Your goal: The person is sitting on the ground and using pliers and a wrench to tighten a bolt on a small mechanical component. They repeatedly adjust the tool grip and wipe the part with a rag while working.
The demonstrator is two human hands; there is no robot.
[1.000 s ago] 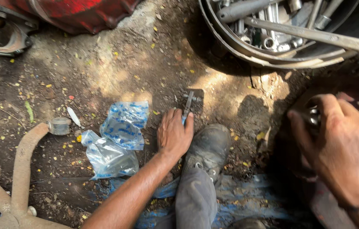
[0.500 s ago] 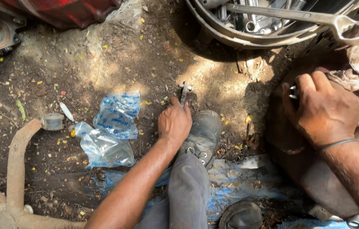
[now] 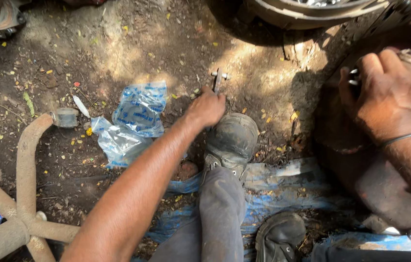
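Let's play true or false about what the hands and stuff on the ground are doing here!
1. The left hand reaches down to a small metal tool on the dirt. True.
2. The right hand lies flat on the dirt. False: it rests on a dark rusty metal part at the right.
3. Clear plastic bags with blue print lie left of the left hand. True.
4. The person is barefoot. False: a worn dark shoe sits just below the left hand.
5. The rusty cross wrench is in the right hand. False: it lies alone at the lower left.
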